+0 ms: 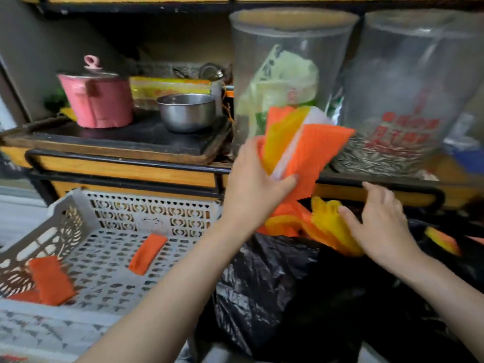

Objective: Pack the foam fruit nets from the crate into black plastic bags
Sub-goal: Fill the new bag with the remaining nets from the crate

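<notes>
My left hand [255,184] grips a stack of orange, yellow and white foam fruit nets [301,145], held up above the black plastic bag [282,284]. My right hand [379,221] rests with fingers spread on the yellow and orange nets [330,226] that stick out of the bag's mouth. The grey perforated crate [110,247] sits at the lower left. An orange net [148,254] lies in its middle, and more orange nets [51,280] lie by its left wall.
A wooden shelf with a black rail [125,161] runs behind the crate and bag. On it stand a pink pot [97,103], a steel bowl [187,112] and two big clear jars [285,74], [408,87]. Another black bag with a net [442,241] is at the right.
</notes>
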The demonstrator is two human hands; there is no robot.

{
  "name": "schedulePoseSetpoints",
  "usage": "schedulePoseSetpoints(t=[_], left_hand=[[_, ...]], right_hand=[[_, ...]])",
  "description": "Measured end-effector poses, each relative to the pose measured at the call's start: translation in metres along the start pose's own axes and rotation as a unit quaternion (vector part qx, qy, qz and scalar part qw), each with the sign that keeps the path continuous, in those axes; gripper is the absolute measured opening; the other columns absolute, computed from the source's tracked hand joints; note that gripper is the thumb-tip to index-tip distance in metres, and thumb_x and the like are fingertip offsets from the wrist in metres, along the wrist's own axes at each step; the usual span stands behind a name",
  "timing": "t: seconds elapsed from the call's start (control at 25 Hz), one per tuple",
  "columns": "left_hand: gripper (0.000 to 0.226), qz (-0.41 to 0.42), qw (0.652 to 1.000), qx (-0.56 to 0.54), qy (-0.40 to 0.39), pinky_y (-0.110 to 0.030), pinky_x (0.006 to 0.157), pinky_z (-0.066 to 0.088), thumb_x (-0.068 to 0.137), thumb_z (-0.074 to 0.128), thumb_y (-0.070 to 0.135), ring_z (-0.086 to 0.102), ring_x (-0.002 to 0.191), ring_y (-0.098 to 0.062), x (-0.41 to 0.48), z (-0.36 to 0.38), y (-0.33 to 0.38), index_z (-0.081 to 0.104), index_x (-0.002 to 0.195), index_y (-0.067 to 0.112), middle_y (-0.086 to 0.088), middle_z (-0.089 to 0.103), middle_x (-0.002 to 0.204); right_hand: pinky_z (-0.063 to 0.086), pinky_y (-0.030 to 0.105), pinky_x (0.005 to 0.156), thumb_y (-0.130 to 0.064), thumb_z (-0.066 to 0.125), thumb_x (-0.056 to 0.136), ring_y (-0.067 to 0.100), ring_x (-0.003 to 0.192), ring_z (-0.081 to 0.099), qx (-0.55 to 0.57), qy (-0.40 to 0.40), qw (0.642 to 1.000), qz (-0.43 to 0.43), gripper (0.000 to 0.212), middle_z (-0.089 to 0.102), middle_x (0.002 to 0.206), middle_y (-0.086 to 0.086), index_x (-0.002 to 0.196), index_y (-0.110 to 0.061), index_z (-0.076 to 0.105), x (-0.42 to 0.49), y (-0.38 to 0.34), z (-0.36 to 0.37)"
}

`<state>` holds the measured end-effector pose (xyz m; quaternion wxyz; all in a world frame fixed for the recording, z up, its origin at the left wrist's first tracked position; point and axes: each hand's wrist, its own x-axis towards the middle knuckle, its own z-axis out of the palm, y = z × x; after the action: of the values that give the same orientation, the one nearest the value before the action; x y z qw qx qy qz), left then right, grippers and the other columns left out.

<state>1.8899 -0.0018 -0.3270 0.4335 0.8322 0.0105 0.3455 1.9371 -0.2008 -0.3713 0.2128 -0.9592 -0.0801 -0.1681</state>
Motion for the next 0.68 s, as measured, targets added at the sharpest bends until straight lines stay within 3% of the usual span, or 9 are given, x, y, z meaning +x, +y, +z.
schedulePoseSetpoints(t=[0.08, 0.12, 0.24, 0.36, 0.48, 0.6, 0.68], left_hand=[[0.072, 0.072, 0.994, 0.067, -0.048, -0.043, 0.095, 0.042, 0.066, 0.073, 0.03, 0.05, 0.114, -0.023, -0.002, 0.029, 0.011, 0.042, 0.13, 0.018, -0.002, 0.053, 0.121], [0.073, 0.101, 0.985, 0.114, -0.076, -0.044, 0.095, 0.041, 0.067, 0.071, 0.031, 0.048, 0.117, -0.024, -0.005, 0.042, 0.014, 0.04, 0.133, 0.02, -0.001, 0.051, 0.124], [0.075, 0.18, 0.932, 0.272, -0.16, -0.039, 0.093, 0.034, 0.073, 0.065, 0.033, 0.043, 0.119, -0.024, -0.014, 0.068, 0.01, 0.033, 0.14, 0.025, 0.0, 0.045, 0.129], [0.07, 0.211, 0.876, 0.37, -0.224, -0.038, 0.091, 0.032, 0.076, 0.065, 0.03, 0.042, 0.118, -0.025, -0.02, 0.071, -0.004, 0.032, 0.138, 0.024, 0.0, 0.043, 0.128], [0.067, 0.189, 0.854, 0.4, -0.274, -0.038, 0.093, 0.033, 0.08, 0.064, 0.028, 0.043, 0.119, -0.025, -0.02, 0.067, -0.019, 0.033, 0.138, 0.025, 0.0, 0.044, 0.129], [0.069, 0.172, 0.831, 0.363, -0.384, -0.038, 0.098, 0.035, 0.083, 0.061, 0.029, 0.044, 0.124, -0.025, -0.024, 0.064, -0.024, 0.029, 0.144, 0.026, 0.0, 0.045, 0.135], [0.077, 0.146, 0.799, 0.364, -0.455, -0.038, 0.106, 0.031, 0.085, 0.057, 0.031, 0.036, 0.133, -0.025, -0.03, 0.062, -0.019, 0.016, 0.15, 0.023, -0.003, 0.036, 0.146]], right_hand=[[0.031, 0.04, 0.102, -0.029, 0.058, 0.09, 0.04, 0.126, 0.039, 0.075, -0.084, 0.99, 0.085, 0.062, 0.038, 0.137, 0.024, 0.138, 0.002, 0.034, 0.002, 0.018, -0.002], [0.035, 0.036, 0.096, -0.026, 0.06, 0.09, 0.038, 0.123, 0.045, 0.09, -0.104, 0.985, 0.1, 0.053, 0.046, 0.13, 0.023, 0.131, 0.003, 0.044, 0.002, 0.024, -0.002], [0.033, 0.031, 0.066, -0.021, 0.065, 0.086, 0.033, 0.096, 0.061, 0.077, -0.13, 0.984, 0.09, 0.018, 0.061, 0.083, 0.014, 0.087, -0.003, 0.066, -0.003, 0.036, -0.007], [0.034, 0.033, 0.058, -0.023, 0.059, 0.09, 0.028, 0.075, 0.058, 0.085, -0.141, 0.982, 0.095, 0.028, 0.058, 0.064, 0.009, 0.066, -0.01, 0.059, -0.006, 0.045, -0.015], [0.039, 0.034, 0.068, -0.021, 0.049, 0.095, 0.035, 0.081, 0.058, 0.178, -0.078, 0.972, 0.129, 0.035, 0.062, 0.081, 0.026, 0.081, 0.008, 0.062, 0.001, 0.051, -0.023], [0.034, 0.032, 0.068, -0.022, 0.043, 0.098, 0.024, 0.078, 0.053, 0.294, -0.058, 0.941, 0.158, 0.034, 0.064, 0.091, 0.021, 0.078, -0.007, 0.066, 0.009, 0.047, -0.026], [0.033, 0.029, 0.07, -0.022, 0.043, 0.099, 0.025, 0.081, 0.053, 0.335, -0.053, 0.927, 0.158, 0.035, 0.066, 0.101, 0.022, 0.073, -0.015, 0.066, 0.014, 0.044, -0.024]])
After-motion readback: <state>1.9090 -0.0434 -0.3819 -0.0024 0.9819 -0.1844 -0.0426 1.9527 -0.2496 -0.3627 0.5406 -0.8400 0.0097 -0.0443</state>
